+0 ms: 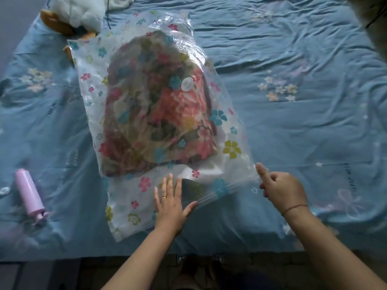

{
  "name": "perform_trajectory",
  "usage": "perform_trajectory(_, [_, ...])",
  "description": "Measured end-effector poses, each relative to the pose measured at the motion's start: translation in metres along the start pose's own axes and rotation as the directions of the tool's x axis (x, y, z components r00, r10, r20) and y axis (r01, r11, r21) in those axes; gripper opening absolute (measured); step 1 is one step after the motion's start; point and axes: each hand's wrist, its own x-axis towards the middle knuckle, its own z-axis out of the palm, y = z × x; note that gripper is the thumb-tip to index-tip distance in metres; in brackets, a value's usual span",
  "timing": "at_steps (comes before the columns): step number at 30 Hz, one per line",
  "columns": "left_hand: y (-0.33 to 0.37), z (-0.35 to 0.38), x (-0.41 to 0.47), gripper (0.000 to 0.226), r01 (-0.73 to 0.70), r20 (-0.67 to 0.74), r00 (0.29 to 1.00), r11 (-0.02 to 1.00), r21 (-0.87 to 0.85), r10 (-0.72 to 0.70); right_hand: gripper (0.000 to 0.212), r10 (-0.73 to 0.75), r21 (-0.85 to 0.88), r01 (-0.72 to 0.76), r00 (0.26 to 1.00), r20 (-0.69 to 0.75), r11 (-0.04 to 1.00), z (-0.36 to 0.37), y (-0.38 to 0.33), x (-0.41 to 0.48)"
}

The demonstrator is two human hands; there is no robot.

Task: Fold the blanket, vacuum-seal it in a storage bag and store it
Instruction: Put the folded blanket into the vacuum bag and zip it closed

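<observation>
A folded floral blanket (159, 109) lies inside a clear storage bag (129, 197) printed with small flowers, on the bed. A round white valve (187, 83) sits on the bag's top face. My left hand (170, 203) lies flat with fingers spread on the bag's near end, beside the zip strip (211, 198). My right hand (281, 187) is at the bag's near right corner, fingers curled and the thumb raised against the plastic edge. Whether it pinches the zip strip is unclear.
A pink hand pump (29, 193) lies on the bed at the left, with a small white cap (4, 191) beside it. A white and orange plush toy (75, 15) sits at the far left. The blue flowered bedsheet (293, 70) covers the bed; its near edge runs below my forearms.
</observation>
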Motion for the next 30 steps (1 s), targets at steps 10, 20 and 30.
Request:
perform_trajectory(10, [0.018, 0.005, -0.004, 0.105, -0.072, -0.012, 0.997, 0.993, 0.098, 0.073, 0.058, 0.293, 0.658, -0.751, 0.620, 0.728, -0.045, 0.076, 0.069, 0.063])
perform_trajectory(20, [0.026, 0.008, -0.011, 0.108, -0.098, -0.105, 0.990, 0.995, 0.009, 0.099, 0.027, 0.454, 0.921, -0.355, 0.855, 0.250, 0.161, 0.072, 0.075, 0.039])
perform_trajectory(30, [-0.004, 0.021, -0.011, 0.106, -0.012, -0.048, 0.999, 0.998, 0.064, 0.015, 0.054, 0.529, 0.751, -0.557, 0.782, 0.331, 0.354, 0.088, 0.114, 0.050])
